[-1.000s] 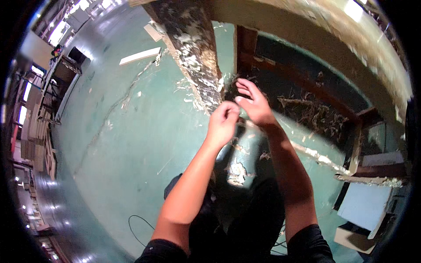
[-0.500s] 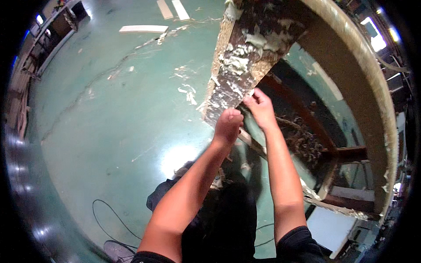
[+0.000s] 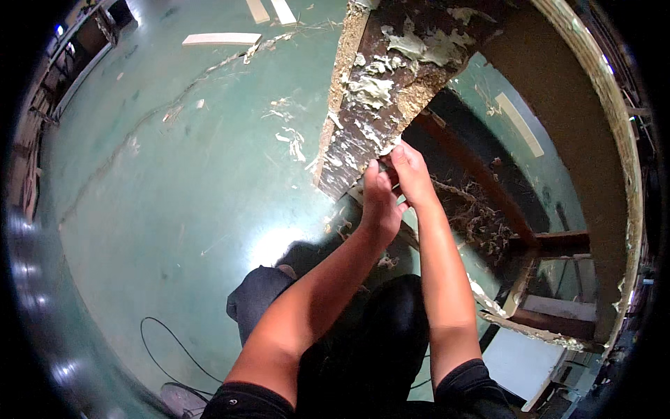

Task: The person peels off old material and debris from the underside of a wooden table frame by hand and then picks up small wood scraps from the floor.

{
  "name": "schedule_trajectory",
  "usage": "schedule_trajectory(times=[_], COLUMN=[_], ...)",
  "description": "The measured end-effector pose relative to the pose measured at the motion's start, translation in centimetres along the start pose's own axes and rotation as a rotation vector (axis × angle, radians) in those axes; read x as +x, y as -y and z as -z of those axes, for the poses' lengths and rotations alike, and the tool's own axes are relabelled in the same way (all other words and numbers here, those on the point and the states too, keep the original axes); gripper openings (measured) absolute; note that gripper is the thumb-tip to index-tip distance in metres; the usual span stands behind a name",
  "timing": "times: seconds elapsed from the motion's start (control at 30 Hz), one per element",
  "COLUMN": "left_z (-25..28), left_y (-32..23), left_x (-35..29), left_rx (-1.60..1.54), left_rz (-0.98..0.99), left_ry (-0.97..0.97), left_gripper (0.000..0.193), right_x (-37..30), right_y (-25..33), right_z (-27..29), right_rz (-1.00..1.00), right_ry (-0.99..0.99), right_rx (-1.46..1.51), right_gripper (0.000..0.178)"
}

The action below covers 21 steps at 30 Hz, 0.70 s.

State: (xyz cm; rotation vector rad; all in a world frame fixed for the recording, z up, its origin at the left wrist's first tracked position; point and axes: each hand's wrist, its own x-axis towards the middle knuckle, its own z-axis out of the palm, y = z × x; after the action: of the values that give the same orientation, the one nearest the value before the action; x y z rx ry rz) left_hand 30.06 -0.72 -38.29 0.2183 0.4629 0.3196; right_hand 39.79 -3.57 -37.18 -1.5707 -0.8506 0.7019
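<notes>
A dark wooden board [image 3: 391, 91], part of a large frame, slopes down in front of me, smeared with torn pale foam. Bare chipboard shows along its edges. My right hand [image 3: 413, 178] is closed at the board's lower right edge, thumb and fingers pinching a small pale scrap of foam [image 3: 396, 143]. Just to its left, my left hand [image 3: 382, 202] is closed too, its fingertips against the same edge. Whatever sits between the left fingers is hidden. The two hands nearly touch.
The curved frame side [image 3: 586, 119] arches along the right, with a wooden crossbar [image 3: 558, 244] inside. Foam shreds [image 3: 481, 223] lie within the frame and on the green floor [image 3: 160, 195]. Pale strips [image 3: 220, 39] lie farther off; a black cable [image 3: 174, 335] loops at lower left.
My left hand has moved right and slightly up, from apart to close beside the right hand. The right hand has shifted slightly left along the board's edge.
</notes>
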Motion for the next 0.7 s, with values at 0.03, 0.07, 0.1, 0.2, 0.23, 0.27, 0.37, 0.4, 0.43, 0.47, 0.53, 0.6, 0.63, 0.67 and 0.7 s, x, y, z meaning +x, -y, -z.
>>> schedule_trajectory(times=[0.03,0.07,0.1,0.2,0.23,0.27,0.37,0.4,0.43,0.47,0.53,0.6,0.63,0.67,0.7], left_z=[-0.4,-0.8,-1.1,-0.7,-0.9,-1.2,-0.7,-1.0,-1.2,-1.3,-1.8,-2.1,-1.2,0.1,0.1], left_y=[-0.2,-0.5,-0.8,-0.7,-0.6,-0.2,-0.4,-0.6,-1.0,-1.4,-1.9,-1.8,-1.7,-1.4,-1.2], left_x=[-0.2,-0.3,-0.3,1.5,1.6,1.5,1.7,1.4,1.0,0.6,-0.2,-0.5,0.3,1.7,2.1], left_rx=[-0.021,-0.043,-0.066,-0.080,-0.074,-0.155,-0.033,-0.063,0.013,0.088,0.136,0.086,0.062,0.040,0.008], left_rz=[-0.001,-0.002,-0.004,-0.153,-0.233,-0.260,-0.296,-0.289,-0.284,-0.278,-0.255,-0.224,-0.271,-0.317,-0.346], left_ry=[-0.031,-0.063,-0.090,0.106,0.198,0.185,0.002,-0.016,-0.048,-0.080,-0.113,-0.109,-0.076,-0.043,0.000], left_gripper=[0.083,0.083,0.084,0.068,0.064,0.054,0.061,0.061,0.060,0.059,0.057,0.054,0.053,0.052,0.051], right_x=[0.1,0.4,0.5,0.9,1.1,1.1,1.7,1.9,2.0,2.1,2.8,2.7,2.9,3.3,3.4], right_y=[-0.1,-0.3,0.0,0.7,0.0,-0.5,-2.0,-2.6,-3.3,-4.0,-4.8,-4.2,-3.3,-3.1,-3.0], right_z=[0.3,0.8,0.7,-0.1,-0.4,-1.1,-2.4,-2.3,-2.3,-2.1,-2.5,-2.6,-3.4,-3.7,-3.3], right_rz=[-0.026,-0.052,-0.074,0.101,0.249,0.285,0.356,0.366,0.377,0.388,0.451,0.519,0.567,0.582,0.592], right_ry=[0.017,0.033,0.051,-0.070,-0.116,-0.165,-0.290,-0.318,-0.346,-0.375,-0.434,-0.479,-0.485,-0.479,-0.480], right_rx=[-0.005,-0.011,-0.021,-0.287,-0.415,-0.406,-0.411,-0.427,-0.444,-0.461,-0.496,-0.494,-0.460,-0.481,-0.522], right_gripper=[0.053,0.055,0.057,0.060,0.061,0.061,0.062,0.063,0.065,0.066,0.068,0.072,0.072,0.073,0.074])
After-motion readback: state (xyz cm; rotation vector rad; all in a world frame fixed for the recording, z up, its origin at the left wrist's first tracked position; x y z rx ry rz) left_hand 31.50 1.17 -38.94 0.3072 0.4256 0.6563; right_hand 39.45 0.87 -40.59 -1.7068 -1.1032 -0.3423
